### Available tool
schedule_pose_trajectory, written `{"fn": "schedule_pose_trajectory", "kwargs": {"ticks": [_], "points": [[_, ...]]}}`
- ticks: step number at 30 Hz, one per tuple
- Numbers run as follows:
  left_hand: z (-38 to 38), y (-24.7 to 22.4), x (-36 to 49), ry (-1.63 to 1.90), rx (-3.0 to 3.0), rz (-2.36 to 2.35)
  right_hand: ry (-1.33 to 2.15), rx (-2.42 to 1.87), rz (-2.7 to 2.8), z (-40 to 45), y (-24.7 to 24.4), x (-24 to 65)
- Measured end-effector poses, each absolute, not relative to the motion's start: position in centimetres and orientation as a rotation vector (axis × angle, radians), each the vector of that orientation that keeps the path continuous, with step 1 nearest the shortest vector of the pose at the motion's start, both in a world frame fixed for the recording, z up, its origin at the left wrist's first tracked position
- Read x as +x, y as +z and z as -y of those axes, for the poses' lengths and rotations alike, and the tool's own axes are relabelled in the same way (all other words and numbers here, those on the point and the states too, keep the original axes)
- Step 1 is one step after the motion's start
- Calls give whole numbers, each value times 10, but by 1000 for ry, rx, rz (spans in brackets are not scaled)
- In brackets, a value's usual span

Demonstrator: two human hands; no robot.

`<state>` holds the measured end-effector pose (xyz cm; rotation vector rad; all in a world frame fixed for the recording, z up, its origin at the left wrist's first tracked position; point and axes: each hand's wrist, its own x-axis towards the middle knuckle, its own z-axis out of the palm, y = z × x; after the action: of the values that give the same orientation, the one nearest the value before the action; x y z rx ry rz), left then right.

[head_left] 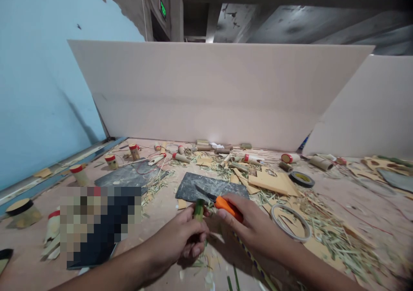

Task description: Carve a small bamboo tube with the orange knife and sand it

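Note:
In the head view my left hand [185, 239] is closed around a short green piece of bamboo [199, 209] that points up and away from me. My right hand [250, 215] grips the orange handle of a knife [227, 208]. Its dark blade reaches up and left, just beyond the bamboo's tip; whether they touch I cannot tell. Behind both hands lies a dark grey slab [193, 185], dusted with pale marks. Thin green shavings [230, 282] are scattered below my hands.
Several bamboo tubes with red bands, among them one tube [79, 174], stand at the left. A black tape roll [301, 179] and a clear tape roll [290, 222] lie at right among cardboard [274, 179] and shavings. A white panel [219, 93] borders the table's far side.

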<state>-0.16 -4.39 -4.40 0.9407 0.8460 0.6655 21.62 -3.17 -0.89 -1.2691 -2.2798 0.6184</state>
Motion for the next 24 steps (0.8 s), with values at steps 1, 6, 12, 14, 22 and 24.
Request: {"fn": "schedule_pose_trajectory", "kwargs": {"ticks": [1,6,12,14,22,24], "points": [[43,-45,-1,686,940,-864,592,-1263,2312,32,-9,217],[40,-50,-3,746,1032,-908,431,-1340,2433,31,-12,223],[39,-50,-6,753,1046,-795,433,-1307,2470,33,-19,221],[39,-50,-6,736,1081,-802,470,-1255,2489,35,-22,219],[41,-50,-6,771,1065,-739,549,-1171,2527,37,-25,217],[41,-50,-4,793,1050,-733,517,-1192,2540,37,-23,217]]}}
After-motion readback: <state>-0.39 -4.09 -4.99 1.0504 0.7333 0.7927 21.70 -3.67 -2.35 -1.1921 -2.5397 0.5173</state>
